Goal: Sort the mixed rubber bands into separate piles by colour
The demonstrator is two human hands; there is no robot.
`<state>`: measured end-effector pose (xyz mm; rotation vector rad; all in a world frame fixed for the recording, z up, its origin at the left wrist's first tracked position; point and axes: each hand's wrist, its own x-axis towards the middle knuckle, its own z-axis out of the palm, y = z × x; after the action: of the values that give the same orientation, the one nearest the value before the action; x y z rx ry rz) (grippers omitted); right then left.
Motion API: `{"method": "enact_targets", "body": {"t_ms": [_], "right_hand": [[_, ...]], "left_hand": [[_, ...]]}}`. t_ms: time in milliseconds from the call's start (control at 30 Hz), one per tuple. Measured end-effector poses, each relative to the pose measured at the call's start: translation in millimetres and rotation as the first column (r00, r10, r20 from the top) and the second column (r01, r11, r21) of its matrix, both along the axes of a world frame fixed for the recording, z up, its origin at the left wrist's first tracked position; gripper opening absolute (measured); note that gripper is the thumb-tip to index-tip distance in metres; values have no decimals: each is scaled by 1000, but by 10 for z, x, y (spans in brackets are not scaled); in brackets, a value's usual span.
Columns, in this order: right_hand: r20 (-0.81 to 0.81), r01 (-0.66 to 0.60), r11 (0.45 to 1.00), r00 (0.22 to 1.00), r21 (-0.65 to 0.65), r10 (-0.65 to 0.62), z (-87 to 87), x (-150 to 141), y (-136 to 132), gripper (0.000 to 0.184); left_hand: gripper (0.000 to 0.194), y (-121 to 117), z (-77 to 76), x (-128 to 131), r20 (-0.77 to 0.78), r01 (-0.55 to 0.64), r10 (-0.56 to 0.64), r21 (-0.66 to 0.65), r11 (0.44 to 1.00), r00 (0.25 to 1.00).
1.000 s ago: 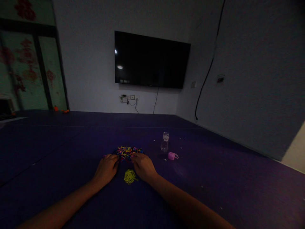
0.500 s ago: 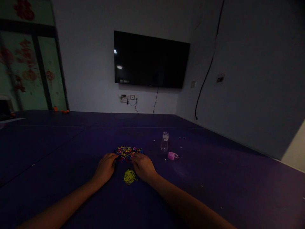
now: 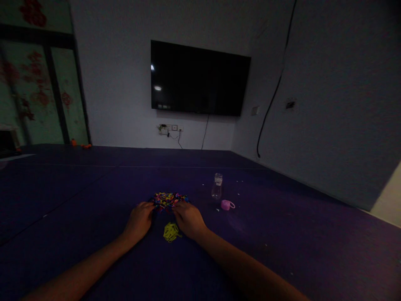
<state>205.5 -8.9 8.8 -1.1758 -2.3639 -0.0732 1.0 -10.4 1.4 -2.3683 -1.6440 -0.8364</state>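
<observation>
Nearest along the dark purple floor, the two bare forearms reach in from the lower corners, and a small heap of yellow-green bands lies between the hands, toward the person and apart from the larger pile. Just beyond it, the left hand has its fingers curled down at the left edge of the multicoloured pile, while the right hand has its fingers bent over the near right edge. Whether either set of fingers pinches a piece is too dark and small to tell. To the right lies a pink cap with a loop, and just past it is a clear bottle, with small white bits scattered nearby. At the far left, orange objects sit by a glass door with red decorations. A large dark television hangs on the far wall above some sockets.
</observation>
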Motion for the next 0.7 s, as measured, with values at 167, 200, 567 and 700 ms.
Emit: {"method": "enact_targets", "body": {"t_ms": [167, 200, 567, 700], "right_hand": [[-3, -12, 1000, 1000, 9, 12, -3, -8, 3, 27], [-1, -12, 1000, 1000, 10, 12, -2, -10, 3, 27], [-14, -36, 999, 999, 24, 37, 32, -18, -34, 28], [-6, -48, 998, 999, 30, 48, 29, -21, -35, 28]], "left_hand": [[37, -1, 16, 6, -3, 12, -12, 7, 1000, 1000], [37, 1, 15, 6, -5, 14, -14, 2, 1000, 1000], [40, -8, 43, -14, -1, 2, -2, -45, 999, 1000], [40, -33, 92, -5, -48, -15, 10, -97, 995, 999]]}}
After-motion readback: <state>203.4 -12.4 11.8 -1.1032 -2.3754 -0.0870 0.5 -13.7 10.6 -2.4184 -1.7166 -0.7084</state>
